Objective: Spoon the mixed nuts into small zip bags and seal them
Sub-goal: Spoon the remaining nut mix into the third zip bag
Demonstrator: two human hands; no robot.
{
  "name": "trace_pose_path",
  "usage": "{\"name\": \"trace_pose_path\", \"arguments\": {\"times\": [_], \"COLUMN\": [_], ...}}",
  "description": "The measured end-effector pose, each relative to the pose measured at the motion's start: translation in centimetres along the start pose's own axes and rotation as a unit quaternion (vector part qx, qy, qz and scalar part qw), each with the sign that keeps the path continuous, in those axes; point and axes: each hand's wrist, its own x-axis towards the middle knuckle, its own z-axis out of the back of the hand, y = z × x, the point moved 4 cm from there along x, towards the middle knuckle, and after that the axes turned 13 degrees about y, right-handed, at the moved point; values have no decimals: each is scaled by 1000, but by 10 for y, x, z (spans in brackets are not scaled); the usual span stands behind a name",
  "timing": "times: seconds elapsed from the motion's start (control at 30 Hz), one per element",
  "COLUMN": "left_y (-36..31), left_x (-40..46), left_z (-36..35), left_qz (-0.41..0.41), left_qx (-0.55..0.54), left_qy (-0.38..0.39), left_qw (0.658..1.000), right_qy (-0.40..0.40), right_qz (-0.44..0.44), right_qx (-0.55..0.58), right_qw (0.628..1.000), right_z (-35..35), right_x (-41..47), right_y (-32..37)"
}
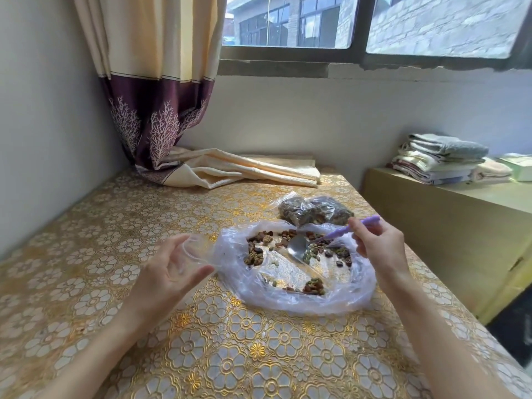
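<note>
On table, near window corner:
table (86, 254): gold floral cloth, runs to wall at left.
big bag (339, 298): clear plastic, spread open flat at table centre-right; rim bunched up all round.
nuts (254, 256): mixed browns and greens, scattered in small heaps inside big bag, mostly far side plus one clump near front edge.
spoon (299, 250): metal bowl, purple handle; bowl down among nuts inside big bag, handle angled up to the right.
right hand (377, 246): fingers curled round spoon handle, gripping it, over right rim of big bag.
zip bag (195, 249): small, clear, looks empty; mouth held open, just left of big bag, touching or nearly touching its rim, cannot tell which.
left hand (169, 272): thumb and fingers pinch zip bag, palm turned up-right; blurred.
filled bags (313, 210): two packed with nuts, lying side by side behind big bag, just past spoon handle; sealed or not, cannot tell.
curtain (161, 116): cream with purple hem, tail lying on far end of table.
towels (440, 158): folded stack on low cabinet (460, 226) to right of table.
window (374, 21): above far wall, brick building outside.
</note>
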Motion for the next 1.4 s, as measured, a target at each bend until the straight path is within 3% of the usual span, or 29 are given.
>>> {"name": "trace_pose_path", "arguments": {"times": [0.13,0.3,0.47,0.7,0.87,1.2,1.4], "left_y": [2,2,9,15,20,18,19], "left_x": [8,19,23,22,25,25,24], "left_z": [-2,-7,-16,-18,-23,-29,-30], "left_qz": [-9,-18,-34,-65,-60,-11,23], "left_qx": [15,30,42,58,56,19,-42], "left_qy": [26,23,-3,1,17,34,40], "left_qw": [1000,999,999,996,996,999,998], "right_qy": [48,21,49,110,53,21,128], "right_qz": [30,32,15,-68,-119,-8,49], "right_qx": [-12,-39,-8,107,153,176,168], "right_qw": [998,999,999,986,980,984,976], "right_z": [-18,-35,-58,-76,-62,-61,-95], "right_x": [3,3,1,-5,-2,-16,-30], "right_y": [7,3,-4,-20,-22,5,20]}}
